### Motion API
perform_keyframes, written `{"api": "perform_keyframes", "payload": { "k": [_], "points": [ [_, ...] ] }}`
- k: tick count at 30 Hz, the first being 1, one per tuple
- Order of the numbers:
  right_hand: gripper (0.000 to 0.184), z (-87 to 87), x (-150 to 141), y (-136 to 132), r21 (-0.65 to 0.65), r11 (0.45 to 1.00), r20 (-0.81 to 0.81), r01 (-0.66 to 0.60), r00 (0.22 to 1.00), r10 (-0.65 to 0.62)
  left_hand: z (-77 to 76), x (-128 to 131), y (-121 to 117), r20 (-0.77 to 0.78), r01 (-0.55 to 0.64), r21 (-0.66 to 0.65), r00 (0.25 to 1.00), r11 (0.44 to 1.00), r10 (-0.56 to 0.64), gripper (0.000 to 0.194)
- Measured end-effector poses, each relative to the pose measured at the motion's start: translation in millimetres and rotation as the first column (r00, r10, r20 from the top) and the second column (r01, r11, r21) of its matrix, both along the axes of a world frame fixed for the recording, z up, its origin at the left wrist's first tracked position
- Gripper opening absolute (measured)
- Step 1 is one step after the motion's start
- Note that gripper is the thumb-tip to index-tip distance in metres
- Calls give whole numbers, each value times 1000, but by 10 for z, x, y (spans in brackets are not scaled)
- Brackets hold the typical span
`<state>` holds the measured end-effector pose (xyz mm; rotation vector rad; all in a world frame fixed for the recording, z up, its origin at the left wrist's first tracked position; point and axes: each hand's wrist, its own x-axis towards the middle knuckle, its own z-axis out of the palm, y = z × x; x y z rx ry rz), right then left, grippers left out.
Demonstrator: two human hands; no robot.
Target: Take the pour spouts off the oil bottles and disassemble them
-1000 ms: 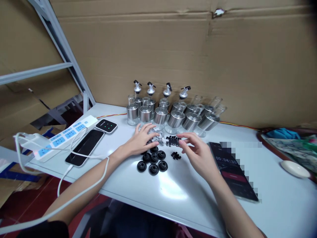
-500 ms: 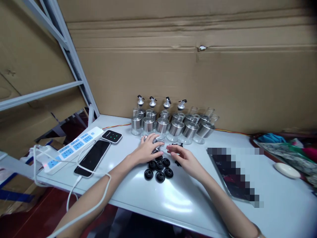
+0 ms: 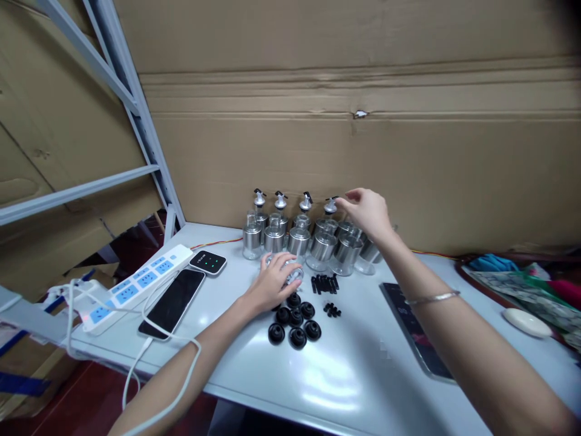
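Observation:
My left hand (image 3: 276,280) rests on the white table (image 3: 327,375) with its fingers curled over a small silver metal part (image 3: 294,274). My right hand (image 3: 368,212) is raised at the back row of glass and steel oil bottles (image 3: 299,237), fingertips pinched near the black-tipped pourer (image 3: 331,204) of the rightmost capped bottle. Whether it holds something I cannot make out. Several round black rubber stoppers (image 3: 295,321) lie just in front of my left hand. A row of thin black pieces (image 3: 325,283) and some tiny black bits (image 3: 332,310) lie to their right.
A white and blue power strip (image 3: 136,286), a small black charger box (image 3: 207,262) and a phone (image 3: 172,294) on a white cable lie at the left. A dark tablet (image 3: 415,330) lies at the right, a white mouse (image 3: 526,322) beyond it. Cardboard stands behind the table.
My right hand has lifted from the table by the black parts and reached up and back to the bottle row. My left hand stayed on the metal part. The view tilted upward.

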<state>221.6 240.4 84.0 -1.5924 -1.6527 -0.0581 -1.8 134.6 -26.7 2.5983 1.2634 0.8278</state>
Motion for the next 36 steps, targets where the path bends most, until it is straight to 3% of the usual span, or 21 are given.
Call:
{"api": "perform_keyframes", "payload": {
  "k": [3,6,9,11,13,14,16,18,20,22,24,26,28,30,33,36],
  "points": [
    [25,-17,-28,198,-112,994,54,5,999,1,13,6,-9,11,0,34,1000,999,0,27],
    [19,-58,-65,232,-93,996,41,16,999,-12,30,9,-21,15,-6,58,1000,998,6,26],
    [19,9,-76,190,29,1000,-50,4,999,-2,49,16,-38,32,-29,93,999,995,27,26],
    [13,159,-75,126,222,974,-214,-40,973,89,56,26,-49,63,-51,128,997,990,44,28],
    [6,378,-84,0,471,877,-388,-98,869,306,56,37,-60,111,-70,172,993,983,51,32],
    [3,496,-96,-92,587,802,-463,-112,766,446,54,42,-66,139,-76,195,989,978,49,35],
    [6,699,-141,-334,653,748,-486,-122,690,537,51,52,-87,206,-78,246,978,966,26,44],
    [10,796,-218,-615,705,701,-581,-106,481,657,57,66,-122,287,-60,311,957,949,-34,56],
    [12,747,-318,-877,687,716,-635,-126,376,675,75,89,-173,377,-37,374,919,927,-115,72],
    [9,580,-430,-1067,580,781,-726,-230,287,624,97,123,-232,448,-14,405,875,914,-185,86],
    [10,374,-535,-1168,452,814,-832,-365,157,532,110,162,-287,469,35,372,855,928,-220,92],
    [17,206,-621,-1194,374,797,-883,-475,81,462,106,199,-328,460,93,245,865,965,-200,90],
    [25,113,-679,-1176,329,776,-901,-538,68,429,90,232,-359,445,108,63,887,992,-124,90],
    [29,78,-708,-1140,283,777,-904,-563,113,412,74,262,-386,429,83,-88,902,993,-38,92],
    [30,61,-709,-1079,244,799,-901,-550,175,396,76,303,-426,426,67,-206,904,976,28,94],
    [23,38,-682,-1019,265,810,-910,-523,144,390,123,320,-450,453,100,-275,891,956,37,94]
  ]
}}
